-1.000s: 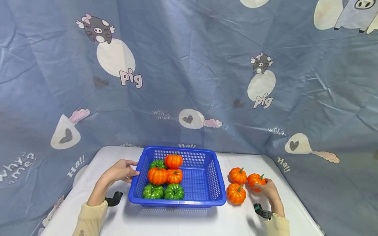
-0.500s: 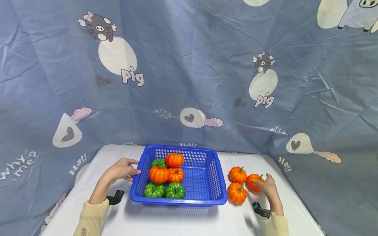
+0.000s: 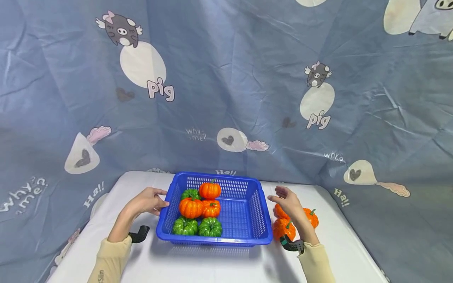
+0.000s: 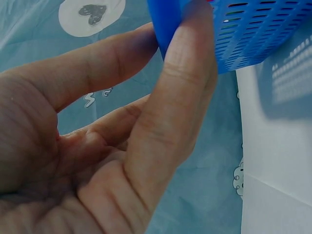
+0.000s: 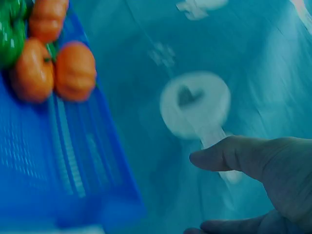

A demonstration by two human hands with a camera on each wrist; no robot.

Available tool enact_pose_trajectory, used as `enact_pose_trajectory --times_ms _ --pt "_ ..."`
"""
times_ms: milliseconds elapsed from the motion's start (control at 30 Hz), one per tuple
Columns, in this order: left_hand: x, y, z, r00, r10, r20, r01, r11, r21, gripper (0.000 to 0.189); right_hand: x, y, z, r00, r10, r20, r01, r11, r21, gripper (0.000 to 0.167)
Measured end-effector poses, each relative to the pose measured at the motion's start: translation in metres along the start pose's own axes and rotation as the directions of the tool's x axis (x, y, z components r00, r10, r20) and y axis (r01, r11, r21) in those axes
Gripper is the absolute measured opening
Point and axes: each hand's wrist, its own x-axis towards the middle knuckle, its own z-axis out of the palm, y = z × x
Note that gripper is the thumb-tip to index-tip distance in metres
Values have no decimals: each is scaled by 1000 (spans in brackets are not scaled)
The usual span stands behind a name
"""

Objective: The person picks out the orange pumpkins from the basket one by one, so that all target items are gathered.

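My left hand (image 3: 146,203) pinches the left rim of a blue plastic basket (image 3: 233,241) between thumb and fingers; in the left wrist view the fingers (image 4: 180,83) lie on both sides of the rim. Inside the basket's left half sit three orange toy pumpkins (image 3: 191,208) and three green ones (image 3: 185,226). My right hand (image 3: 288,202) is in the air just right of the basket, fingers spread and holding nothing. Three more orange pumpkins (image 3: 283,230) lie on the table under and beside the right forearm, which partly covers them.
The table has a white cloth (image 3: 198,267). Behind it and at both sides hangs a blue printed curtain (image 3: 198,90). The basket's right half shows its bare floor (image 3: 233,216). Each wrist wears a black camera mount (image 3: 291,243).
My right hand has left the rightmost orange pumpkin, which stays on the table, and moved left and up towards the basket's right side. The left hand stays at the rim.
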Motion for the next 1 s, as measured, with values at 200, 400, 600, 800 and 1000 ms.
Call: enact_pose_trajectory --times_ms 200,400,600,800,1000 --pt "1 0 -2 1000 -1 1 1 1000 -4 59 15 -30 45 991 -25 132 30 999 -34 65" --pt "2 0 -1 1000 -2 0 2 1000 1 59 31 -43 82 973 -47 224 53 998 -19 60" --pt "3 0 -1 1000 -1 5 1 1000 -5 59 39 -53 108 959 -23 282 27 1000 -11 61" --pt "2 -1 -1 1000 1 1 -1 1000 -6 60 48 -53 131 955 3 298 -4 1000 1 60" --pt "2 -2 0 1000 -2 -1 2 1000 -14 59 59 -47 152 947 44 318 -56 998 27 42"
